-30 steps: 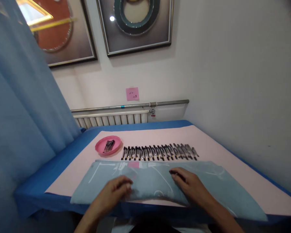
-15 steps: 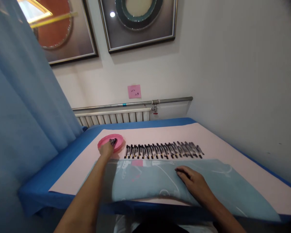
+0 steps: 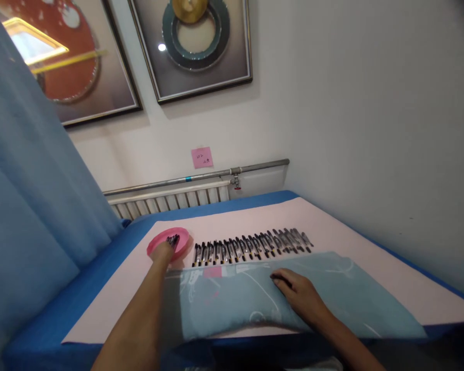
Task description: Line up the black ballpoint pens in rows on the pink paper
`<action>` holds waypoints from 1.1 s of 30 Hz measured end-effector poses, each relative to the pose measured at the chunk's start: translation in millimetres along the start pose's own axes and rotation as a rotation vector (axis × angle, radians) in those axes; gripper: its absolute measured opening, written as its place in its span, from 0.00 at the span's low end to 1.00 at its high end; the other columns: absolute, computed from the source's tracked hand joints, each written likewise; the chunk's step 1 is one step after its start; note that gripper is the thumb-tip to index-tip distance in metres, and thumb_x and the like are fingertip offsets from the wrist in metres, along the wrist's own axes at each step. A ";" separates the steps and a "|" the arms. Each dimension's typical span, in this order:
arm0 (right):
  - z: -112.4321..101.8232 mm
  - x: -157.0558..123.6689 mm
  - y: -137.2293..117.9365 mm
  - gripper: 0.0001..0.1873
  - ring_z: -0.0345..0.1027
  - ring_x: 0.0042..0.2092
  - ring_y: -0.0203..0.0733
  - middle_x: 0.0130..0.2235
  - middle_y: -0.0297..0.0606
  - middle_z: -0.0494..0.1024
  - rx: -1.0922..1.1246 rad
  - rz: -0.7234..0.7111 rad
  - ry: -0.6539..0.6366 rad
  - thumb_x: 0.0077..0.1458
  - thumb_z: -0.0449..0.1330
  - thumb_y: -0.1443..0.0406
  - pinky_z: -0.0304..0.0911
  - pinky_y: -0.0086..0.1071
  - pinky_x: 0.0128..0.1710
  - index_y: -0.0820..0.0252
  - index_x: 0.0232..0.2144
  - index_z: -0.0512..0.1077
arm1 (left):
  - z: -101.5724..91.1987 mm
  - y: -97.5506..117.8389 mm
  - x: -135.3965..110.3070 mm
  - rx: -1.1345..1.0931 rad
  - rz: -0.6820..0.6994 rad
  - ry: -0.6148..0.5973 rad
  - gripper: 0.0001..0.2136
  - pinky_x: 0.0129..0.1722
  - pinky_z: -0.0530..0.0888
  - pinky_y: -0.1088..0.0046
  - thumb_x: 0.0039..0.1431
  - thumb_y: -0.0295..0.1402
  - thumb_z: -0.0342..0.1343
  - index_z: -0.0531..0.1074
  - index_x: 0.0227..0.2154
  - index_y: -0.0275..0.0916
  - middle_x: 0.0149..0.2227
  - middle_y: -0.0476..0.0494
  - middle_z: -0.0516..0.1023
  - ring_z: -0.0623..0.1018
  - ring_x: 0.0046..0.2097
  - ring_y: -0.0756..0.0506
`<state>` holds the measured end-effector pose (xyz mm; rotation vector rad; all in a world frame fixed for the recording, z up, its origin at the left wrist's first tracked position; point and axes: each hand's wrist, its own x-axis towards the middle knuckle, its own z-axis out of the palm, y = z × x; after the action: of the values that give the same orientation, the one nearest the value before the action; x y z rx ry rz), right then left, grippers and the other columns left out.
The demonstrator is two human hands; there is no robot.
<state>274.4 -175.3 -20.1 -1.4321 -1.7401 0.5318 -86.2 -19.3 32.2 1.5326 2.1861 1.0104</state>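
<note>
Reaching across the counter, the left hand (image 3: 163, 252) has its fingertips at the small bunch of dark pens (image 3: 173, 240) lying in the pink dish (image 3: 154, 246). The fingers are bent over the dish's near edge and touch the pens, but whether the grip has closed on one cannot be told from this angle. The right hand (image 3: 299, 296) lies palm down with its fingers spread loosely on the light blue cloth (image 3: 355, 304), gripping nothing.

The cloth stretches along the near edge of the counter and carries thin white line markings and a small pink patch. The left forearm crosses its left end. Just beyond the cloth's far edge runs a long row of pens (image 3: 251, 246), laid side by side, with the dish just beside the row's left end. Dish, row and cloth all rest on a pale pink sheet (image 3: 351, 226) spread over a blue cover (image 3: 42, 330).

A blue curtain (image 3: 31, 206) hangs at the left. Against the far wall are a white radiator (image 3: 170, 198), a metal pipe (image 3: 216, 172), a pink note (image 3: 201, 157) and two framed pictures (image 3: 193, 46).
</note>
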 end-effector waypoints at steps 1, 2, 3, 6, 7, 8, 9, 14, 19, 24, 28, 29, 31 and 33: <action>-0.7 -0.6 0.6 0.14 0.68 0.40 0.44 0.36 0.39 0.76 0.012 -0.003 0.002 0.52 0.49 0.60 0.61 0.36 0.42 0.59 0.31 0.72 | -3.5 3.4 -2.1 -0.018 -0.018 0.000 0.15 0.41 0.71 0.61 0.56 0.36 0.51 0.66 0.45 0.36 0.46 0.41 0.69 0.72 0.44 0.43; -1.2 -1.0 1.3 0.13 0.68 0.40 0.44 0.36 0.39 0.76 0.028 -0.007 0.006 0.51 0.49 0.61 0.60 0.36 0.42 0.59 0.31 0.72 | -6.4 7.3 -5.7 -0.043 -0.031 -0.005 0.14 0.42 0.70 0.61 0.56 0.36 0.51 0.67 0.44 0.34 0.45 0.42 0.70 0.72 0.44 0.43; -1.5 -1.0 2.0 0.13 0.68 0.40 0.44 0.36 0.39 0.76 0.049 -0.007 0.013 0.51 0.50 0.61 0.60 0.36 0.42 0.59 0.30 0.72 | -8.0 11.4 -11.6 -0.078 -0.033 -0.013 0.14 0.42 0.70 0.61 0.56 0.36 0.52 0.68 0.42 0.34 0.44 0.41 0.71 0.72 0.43 0.43; 1.3 3.8 0.9 0.11 0.68 0.35 0.41 0.32 0.37 0.76 0.217 0.083 0.035 0.48 0.52 0.62 0.61 0.33 0.35 0.59 0.30 0.72 | 1.6 22.9 -47.6 -0.258 0.056 -0.087 0.12 0.40 0.68 0.64 0.51 0.38 0.54 0.71 0.33 0.33 0.35 0.41 0.74 0.73 0.43 0.40; 4.3 7.5 -1.1 0.11 0.67 0.30 0.39 0.30 0.37 0.75 0.319 0.151 0.046 0.48 0.52 0.62 0.61 0.30 0.29 0.59 0.31 0.72 | 10.2 25.9 -65.6 -0.339 0.095 -0.139 0.12 0.39 0.68 0.66 0.50 0.39 0.54 0.71 0.31 0.34 0.33 0.42 0.75 0.73 0.41 0.41; 8.6 12.2 -4.1 0.12 0.64 0.25 0.35 0.28 0.35 0.74 0.448 0.234 0.065 0.48 0.52 0.61 0.57 0.28 0.23 0.60 0.32 0.71 | 21.0 28.2 -85.5 -0.424 0.129 -0.205 0.12 0.38 0.69 0.68 0.49 0.40 0.53 0.71 0.31 0.35 0.30 0.44 0.75 0.74 0.39 0.42; 14.2 17.6 -7.8 0.13 0.59 0.20 0.32 0.26 0.34 0.73 0.574 0.306 0.103 0.48 0.52 0.61 0.52 0.26 0.18 0.61 0.33 0.70 | 32.9 30.0 -106.1 -0.507 0.154 -0.290 0.13 0.36 0.69 0.68 0.48 0.42 0.53 0.70 0.30 0.36 0.29 0.45 0.75 0.74 0.36 0.44; 52.6 40.2 -23.6 0.17 0.56 0.19 0.28 0.29 0.34 0.73 0.843 0.315 0.106 0.47 0.55 0.58 0.47 0.23 0.15 0.60 0.38 0.70 | 79.7 30.0 -175.1 -0.795 0.116 -0.596 0.16 0.30 0.71 0.70 0.44 0.43 0.55 0.68 0.30 0.35 0.27 0.45 0.73 0.73 0.28 0.48; 69.5 38.7 -21.2 0.18 0.58 0.20 0.29 0.26 0.32 0.71 0.955 0.305 0.124 0.48 0.56 0.56 0.51 0.23 0.17 0.59 0.40 0.68 | 87.3 21.4 -175.4 -0.854 0.111 -0.722 0.11 0.24 0.66 0.75 0.46 0.40 0.56 0.67 0.28 0.36 0.24 0.50 0.69 0.68 0.23 0.52; 65.2 38.8 -16.4 0.15 0.60 0.23 0.31 0.29 0.32 0.73 1.103 0.353 0.219 0.45 0.58 0.56 0.49 0.22 0.16 0.57 0.35 0.68 | 83.8 23.6 -174.6 -0.689 0.209 -0.717 0.11 0.23 0.64 0.75 0.48 0.39 0.54 0.68 0.31 0.37 0.19 0.54 0.67 0.67 0.21 0.52; 66.9 40.2 -16.9 0.12 0.56 0.19 0.28 0.26 0.30 0.72 0.975 0.286 0.135 0.46 0.58 0.56 0.48 0.23 0.16 0.59 0.29 0.68 | 84.6 43.2 -176.6 -0.641 0.187 -0.828 0.15 0.18 0.60 0.76 0.48 0.41 0.53 0.68 0.37 0.37 0.22 0.53 0.69 0.66 0.19 0.52; 67.7 40.1 -17.4 0.12 0.56 0.18 0.28 0.25 0.30 0.72 0.952 0.277 0.120 0.47 0.57 0.56 0.49 0.23 0.16 0.59 0.28 0.68 | 85.9 48.8 -177.5 -0.647 0.187 -0.857 0.14 0.17 0.58 0.77 0.48 0.41 0.53 0.68 0.35 0.38 0.21 0.53 0.68 0.64 0.18 0.53; 69.0 39.9 -18.6 0.12 0.55 0.17 0.28 0.24 0.29 0.71 0.938 0.285 0.123 0.47 0.56 0.56 0.47 0.23 0.15 0.59 0.28 0.68 | 89.4 57.7 -180.1 -0.671 0.177 -0.882 0.13 0.15 0.53 0.78 0.48 0.43 0.53 0.67 0.29 0.38 0.18 0.56 0.64 0.59 0.16 0.55; 69.1 40.0 -19.4 0.12 0.54 0.16 0.27 0.23 0.29 0.70 0.941 0.319 0.169 0.48 0.56 0.56 0.44 0.23 0.13 0.59 0.27 0.66 | 92.5 61.8 -183.8 -0.687 0.147 -0.883 0.13 0.14 0.49 0.79 0.48 0.44 0.52 0.66 0.27 0.38 0.16 0.58 0.60 0.55 0.15 0.56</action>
<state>206.4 -131.2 -33.8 -1.0014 -0.8905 1.1674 84.4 -139.0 -20.1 1.4026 1.0012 0.7704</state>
